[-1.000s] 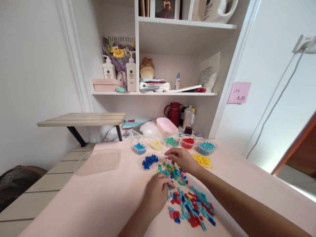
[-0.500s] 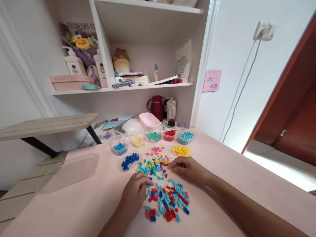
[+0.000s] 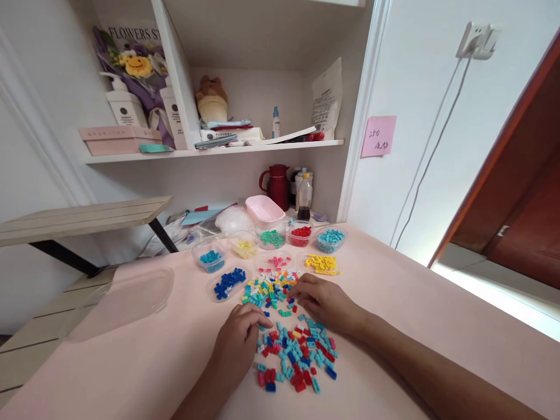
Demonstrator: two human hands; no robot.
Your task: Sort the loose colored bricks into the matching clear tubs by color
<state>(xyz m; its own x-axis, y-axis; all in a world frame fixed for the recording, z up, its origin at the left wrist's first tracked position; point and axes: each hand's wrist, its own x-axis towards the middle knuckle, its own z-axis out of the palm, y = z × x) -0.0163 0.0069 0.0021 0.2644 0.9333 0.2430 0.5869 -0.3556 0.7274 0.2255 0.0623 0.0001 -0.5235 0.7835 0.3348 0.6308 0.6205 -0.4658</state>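
Observation:
A loose heap of small mixed-colour bricks (image 3: 297,350) lies on the pale pink table (image 3: 144,361), with a second mixed heap (image 3: 269,290) just beyond it. My left hand (image 3: 238,344) rests at the left edge of the near heap, fingers curled with the tips among the bricks. My right hand (image 3: 326,302) lies palm down between the two heaps, fingertips touching bricks of the far heap. Whether either hand pinches a brick is hidden. Sorted piles sit farther back: dark blue bricks (image 3: 228,282), pink bricks (image 3: 275,262) and yellow bricks (image 3: 321,263).
Small clear tubs hold blue (image 3: 210,258), pale yellow (image 3: 245,248), green (image 3: 271,237), red (image 3: 300,232) and light blue (image 3: 331,237) bricks. A clear lid (image 3: 126,297) lies at left. A pink box (image 3: 265,209), a red jug (image 3: 277,179) and bottles stand under the shelves.
The view swung right and down. My right hand drew back from the far pink pile toward the heaps and now lies between them. My left hand stayed at the near heap's left edge.

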